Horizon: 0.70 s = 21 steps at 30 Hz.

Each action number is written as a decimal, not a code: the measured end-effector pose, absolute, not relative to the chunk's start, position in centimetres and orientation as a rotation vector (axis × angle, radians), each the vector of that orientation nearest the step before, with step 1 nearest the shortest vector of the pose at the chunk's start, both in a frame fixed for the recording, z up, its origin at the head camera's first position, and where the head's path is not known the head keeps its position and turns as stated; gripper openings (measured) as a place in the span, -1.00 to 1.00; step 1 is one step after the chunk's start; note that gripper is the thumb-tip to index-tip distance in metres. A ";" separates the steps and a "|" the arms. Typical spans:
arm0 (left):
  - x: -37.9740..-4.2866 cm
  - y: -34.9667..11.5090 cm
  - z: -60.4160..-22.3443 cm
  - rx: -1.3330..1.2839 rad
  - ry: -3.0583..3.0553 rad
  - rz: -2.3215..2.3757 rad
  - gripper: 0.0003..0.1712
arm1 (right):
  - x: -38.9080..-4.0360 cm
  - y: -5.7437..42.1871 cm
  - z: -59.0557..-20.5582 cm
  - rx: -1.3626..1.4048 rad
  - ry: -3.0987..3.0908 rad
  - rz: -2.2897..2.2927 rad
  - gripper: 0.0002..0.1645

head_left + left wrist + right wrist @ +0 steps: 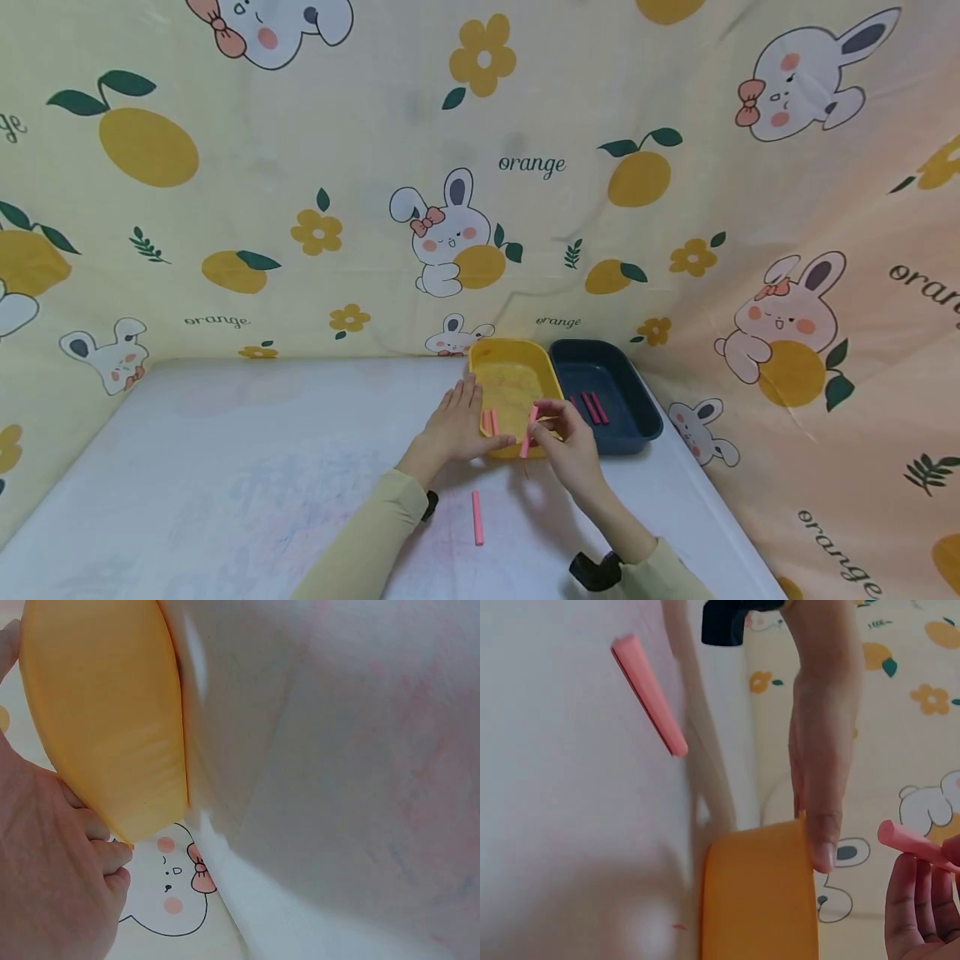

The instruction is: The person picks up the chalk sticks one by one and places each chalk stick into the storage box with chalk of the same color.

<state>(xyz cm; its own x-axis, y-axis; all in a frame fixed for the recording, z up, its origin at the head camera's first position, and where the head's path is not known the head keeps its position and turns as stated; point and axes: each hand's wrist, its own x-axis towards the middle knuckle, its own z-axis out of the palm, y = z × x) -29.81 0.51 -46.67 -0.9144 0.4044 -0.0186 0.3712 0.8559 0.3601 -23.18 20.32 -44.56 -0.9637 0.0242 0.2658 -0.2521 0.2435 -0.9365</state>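
Note:
My right hand (573, 454) pinches a pink chalk stick (528, 433) over the front edge of the yellow tray (517, 371). In the right wrist view the thick end of this chalk stick (901, 837) points out past the fingertips. My left hand (453, 429) rests on the yellow tray's left rim, its fingers stretched along it and the thumb spread over the front. Inside that tray lie two pink chalk sticks (494, 422), partly behind the left hand. Another pink chalk stick (477, 518) lies on the table in front.
To the right of the yellow tray, and close against it, stands a dark blue tray (600, 367) with several darker pink sticks (595, 407). The white table (247, 467) carries faint pink smudges. A patterned cloth (360, 125) hangs behind and along the right side.

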 end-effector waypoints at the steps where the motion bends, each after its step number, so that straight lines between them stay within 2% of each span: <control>1: -29.8 0.5 -46.7 0.615 2.936 0.540 0.36 | -23.4 20.3 -44.5 0.217 -2.285 1.799 -0.65; 21: -29.9 0.5 -46.9 0.623 2.944 0.509 0.38 | -29.2 20.8 -45.1 0.257 -2.405 1.777 -0.60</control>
<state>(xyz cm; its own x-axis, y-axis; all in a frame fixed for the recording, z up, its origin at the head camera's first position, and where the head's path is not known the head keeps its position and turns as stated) -29.89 0.45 -46.85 -0.9128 0.4080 -0.0188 0.3780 0.8614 0.3393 -29.19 20.78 -45.12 -0.9756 -0.0535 0.2129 -0.2192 0.2879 -0.9322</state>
